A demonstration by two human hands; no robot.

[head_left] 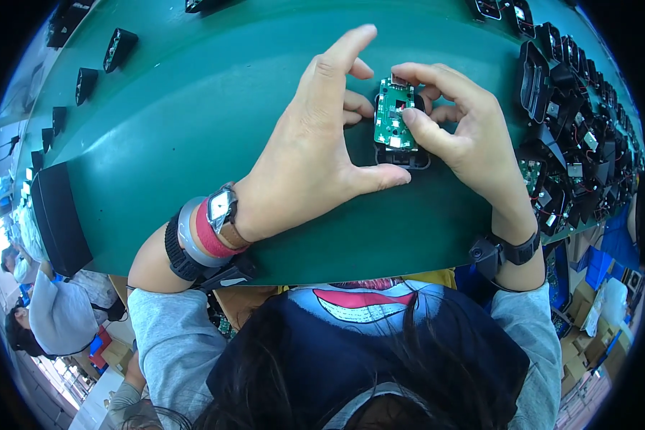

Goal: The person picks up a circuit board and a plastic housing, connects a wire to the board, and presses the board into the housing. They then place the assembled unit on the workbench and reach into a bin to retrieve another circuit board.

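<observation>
A green circuit board [393,123] with small parts soldered on lies over a black plastic housing [404,159], whose lower rim shows beneath it. My right hand [462,118] grips the board, thumb on its face and index finger at its top edge; the other fingers curl behind its right side. Around the left side, my left hand [315,136] is open, its index finger raised. Its lower fingers are close to the housing's left edge, and the thumb stretches below the housing; whether they touch it I cannot tell.
Many black housings with circuit boards [573,168] crowd the right side of the green table [179,122]. Single black housings [120,50] stand along the far left. A large black block [59,215] sits at the left edge. A person [68,308] is beyond it.
</observation>
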